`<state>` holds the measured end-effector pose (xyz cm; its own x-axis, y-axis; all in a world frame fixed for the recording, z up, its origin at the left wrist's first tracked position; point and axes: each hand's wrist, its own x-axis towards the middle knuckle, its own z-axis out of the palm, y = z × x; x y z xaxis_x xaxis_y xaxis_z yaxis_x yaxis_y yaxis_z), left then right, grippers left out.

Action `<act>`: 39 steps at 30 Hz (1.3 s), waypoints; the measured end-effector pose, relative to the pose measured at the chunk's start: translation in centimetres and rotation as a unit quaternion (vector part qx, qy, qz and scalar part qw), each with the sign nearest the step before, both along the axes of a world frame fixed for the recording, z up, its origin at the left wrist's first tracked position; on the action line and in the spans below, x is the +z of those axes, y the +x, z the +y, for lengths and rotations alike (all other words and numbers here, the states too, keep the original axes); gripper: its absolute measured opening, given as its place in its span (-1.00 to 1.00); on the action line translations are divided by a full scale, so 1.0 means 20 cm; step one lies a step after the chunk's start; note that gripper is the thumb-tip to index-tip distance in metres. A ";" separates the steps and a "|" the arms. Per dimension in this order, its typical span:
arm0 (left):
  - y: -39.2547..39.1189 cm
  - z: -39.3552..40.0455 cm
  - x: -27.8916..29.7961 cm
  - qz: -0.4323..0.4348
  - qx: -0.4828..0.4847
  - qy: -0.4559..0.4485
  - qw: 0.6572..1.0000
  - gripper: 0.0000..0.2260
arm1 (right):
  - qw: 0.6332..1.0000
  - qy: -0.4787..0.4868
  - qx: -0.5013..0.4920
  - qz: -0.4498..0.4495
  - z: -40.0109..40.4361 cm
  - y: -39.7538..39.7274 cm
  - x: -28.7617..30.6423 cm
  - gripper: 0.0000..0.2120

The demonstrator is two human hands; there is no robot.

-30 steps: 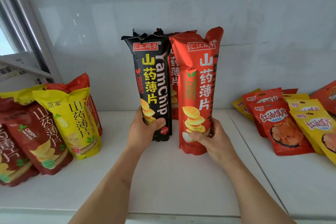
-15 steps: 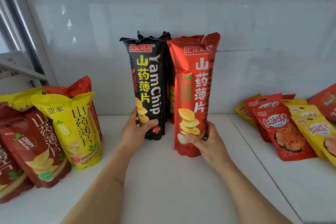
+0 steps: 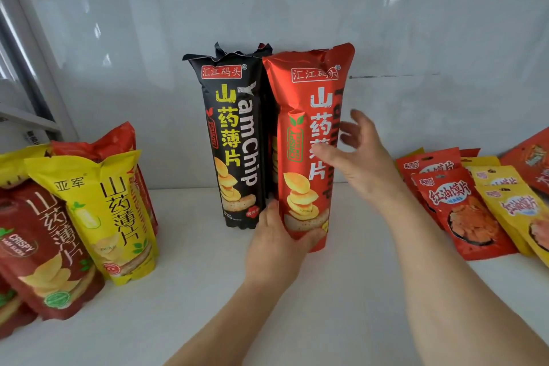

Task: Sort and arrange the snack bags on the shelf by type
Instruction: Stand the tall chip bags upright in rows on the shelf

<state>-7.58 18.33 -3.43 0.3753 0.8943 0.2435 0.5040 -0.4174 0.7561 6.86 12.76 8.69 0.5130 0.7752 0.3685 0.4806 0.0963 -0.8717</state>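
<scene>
Two tall yam chip bags stand upright side by side at the back of the white shelf (image 3: 341,300): a black bag (image 3: 234,140) on the left and an orange-red bag (image 3: 309,116) on the right. More tall bags stand hidden behind them. My left hand (image 3: 276,246) grips the bottom of the orange-red bag, thumb across its front. My right hand (image 3: 359,157) hovers at that bag's middle right side with fingers spread, the thumb in front of the bag. No hand touches the black bag.
At the left, wide pouches lean together: a yellow pouch (image 3: 113,211) and a dark red pouch (image 3: 38,246), with others behind. At the right lie small flat red packets (image 3: 463,214) and yellow packets (image 3: 517,208). A glossy wall backs the shelf.
My left hand let go of the black bag and moved right to grip the orange-red bag's base. My right hand released that base and rose to mid-height, fingers spread.
</scene>
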 end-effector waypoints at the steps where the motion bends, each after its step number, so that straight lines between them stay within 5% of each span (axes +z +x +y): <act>1: 0.02 0.00 -0.01 0.017 0.004 0.003 1.000 -0.08 | 0.999 -0.027 0.016 -0.023 0.02 0.01 0.02 -0.06; 6: 0.11 0.07 -0.02 0.069 0.047 0.008 0.996 -0.22 | 0.996 -0.065 0.029 -0.049 0.12 0.06 -0.12 -0.27; 22: 0.22 0.21 -0.05 0.045 0.069 -0.018 0.996 -0.24 | 0.998 -0.022 0.046 -0.040 0.33 0.18 -0.19 -0.33; 31: 0.24 0.27 -0.05 -0.172 0.009 -0.087 0.981 -0.04 | 0.991 -0.003 0.121 0.053 0.32 0.27 -0.28 0.07; 39: 0.29 0.35 -0.07 -0.254 -0.070 -0.127 0.956 -0.29 | 0.963 -0.061 0.233 0.118 0.45 0.34 -0.40 0.29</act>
<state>-1.75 25.37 -4.89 0.3861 0.8986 0.2087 -0.0033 -0.2249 0.9744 13.60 21.75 0.78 0.1571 0.9718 0.1760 0.1972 0.1438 -0.9698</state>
